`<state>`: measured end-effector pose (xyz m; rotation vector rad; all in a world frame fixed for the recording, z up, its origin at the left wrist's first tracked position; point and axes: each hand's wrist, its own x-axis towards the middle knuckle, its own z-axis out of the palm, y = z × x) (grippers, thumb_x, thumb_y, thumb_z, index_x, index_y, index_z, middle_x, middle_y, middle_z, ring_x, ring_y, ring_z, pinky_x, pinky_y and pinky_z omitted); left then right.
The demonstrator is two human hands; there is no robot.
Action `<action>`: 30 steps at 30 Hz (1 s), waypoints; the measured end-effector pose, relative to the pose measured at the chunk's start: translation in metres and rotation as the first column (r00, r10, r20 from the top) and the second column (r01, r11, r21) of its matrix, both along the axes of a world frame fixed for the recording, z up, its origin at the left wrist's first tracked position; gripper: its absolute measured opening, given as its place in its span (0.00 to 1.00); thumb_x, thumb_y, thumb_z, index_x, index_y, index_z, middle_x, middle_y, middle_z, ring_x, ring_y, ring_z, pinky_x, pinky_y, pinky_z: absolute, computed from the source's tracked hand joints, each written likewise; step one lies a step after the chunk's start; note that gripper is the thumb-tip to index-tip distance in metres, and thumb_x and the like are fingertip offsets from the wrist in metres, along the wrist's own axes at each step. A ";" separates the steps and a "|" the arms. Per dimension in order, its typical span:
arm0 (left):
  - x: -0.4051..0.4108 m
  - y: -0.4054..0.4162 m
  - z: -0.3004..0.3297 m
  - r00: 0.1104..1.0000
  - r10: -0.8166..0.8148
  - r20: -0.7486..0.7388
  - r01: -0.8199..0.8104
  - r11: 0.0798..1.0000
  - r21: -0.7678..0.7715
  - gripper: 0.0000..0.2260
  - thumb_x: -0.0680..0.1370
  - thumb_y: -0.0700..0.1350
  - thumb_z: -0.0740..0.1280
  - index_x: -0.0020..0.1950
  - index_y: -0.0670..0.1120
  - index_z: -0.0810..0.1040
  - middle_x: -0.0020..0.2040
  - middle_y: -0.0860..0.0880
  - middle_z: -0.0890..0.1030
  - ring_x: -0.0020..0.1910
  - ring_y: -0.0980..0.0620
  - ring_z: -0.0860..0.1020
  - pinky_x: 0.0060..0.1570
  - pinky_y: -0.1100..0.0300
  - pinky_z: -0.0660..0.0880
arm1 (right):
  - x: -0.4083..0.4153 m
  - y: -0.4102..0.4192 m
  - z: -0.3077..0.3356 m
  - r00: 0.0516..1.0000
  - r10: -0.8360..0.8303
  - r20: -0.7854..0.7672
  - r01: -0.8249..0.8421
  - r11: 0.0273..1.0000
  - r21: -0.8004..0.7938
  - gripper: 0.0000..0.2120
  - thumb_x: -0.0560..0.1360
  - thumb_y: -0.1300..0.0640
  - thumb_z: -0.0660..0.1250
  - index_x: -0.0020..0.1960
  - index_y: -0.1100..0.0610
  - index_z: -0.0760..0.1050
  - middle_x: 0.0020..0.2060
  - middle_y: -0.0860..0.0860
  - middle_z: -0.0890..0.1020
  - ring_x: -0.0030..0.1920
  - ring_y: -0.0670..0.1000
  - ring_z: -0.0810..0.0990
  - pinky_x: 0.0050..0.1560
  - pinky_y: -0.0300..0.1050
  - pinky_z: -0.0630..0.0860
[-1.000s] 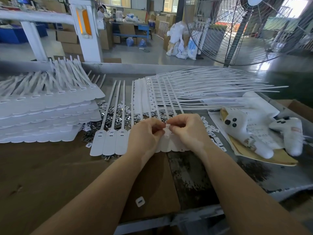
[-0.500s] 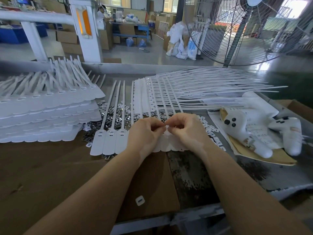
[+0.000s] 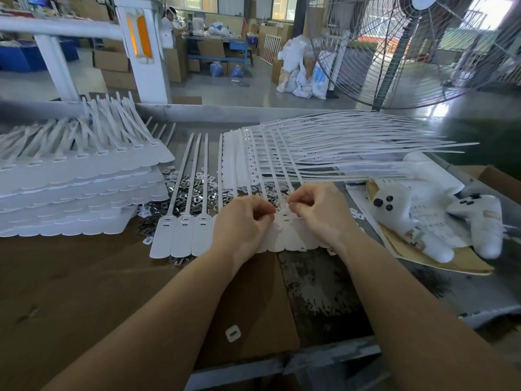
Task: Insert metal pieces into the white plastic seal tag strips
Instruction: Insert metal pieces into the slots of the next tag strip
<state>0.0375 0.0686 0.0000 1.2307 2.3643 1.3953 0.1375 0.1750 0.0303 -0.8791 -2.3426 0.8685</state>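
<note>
Both hands, left hand [image 3: 242, 221] and right hand [image 3: 321, 213], pinch with curled fingers at a seal tag strip [image 3: 284, 230] lying flat on the surface [image 3: 84, 283], metal pieces [image 3: 194, 190] scattered just behind.

Worn dark metal surface [image 3: 324, 292], partly covered by flat brown cardboard sheet [image 3: 84, 292]. On cardboard at left: tall stack of white plastic seal tag sheets [image 3: 79, 193]. Mid-surface: joined row of white seal tag strips [image 3: 183, 235], tails pointing away, lying over scattered pile of small shiny metal pieces [image 3: 191, 190]. Farther back: fanned stack of white strips [image 3: 324, 148]. Near front edge: single small white square plastic piece [image 3: 233, 333]. At right: printed papers [image 3: 363, 204] under white fabric gloves [image 3: 417, 221].
</note>
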 end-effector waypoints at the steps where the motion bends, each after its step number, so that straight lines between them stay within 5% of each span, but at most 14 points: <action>1: 0.000 0.000 0.000 1.000 -0.003 0.006 0.003 1.000 0.000 0.06 0.74 0.43 0.69 0.45 0.54 0.81 0.37 0.64 0.77 0.39 0.70 0.74 0.40 0.84 0.65 | 0.000 0.001 0.000 1.000 -0.006 0.009 0.006 1.000 0.006 0.04 0.73 0.62 0.69 0.44 0.54 0.80 0.42 0.50 0.83 0.46 0.50 0.80 0.54 0.49 0.76; 30: 0.002 -0.002 0.000 1.000 0.012 0.005 -0.012 1.000 -0.001 0.07 0.73 0.40 0.69 0.47 0.51 0.82 0.38 0.61 0.78 0.40 0.65 0.76 0.40 0.80 0.69 | -0.002 0.016 0.017 0.932 0.011 0.362 -0.019 1.000 0.017 0.06 0.74 0.62 0.67 0.45 0.58 0.82 0.45 0.51 0.81 0.43 0.49 0.77 0.45 0.42 0.73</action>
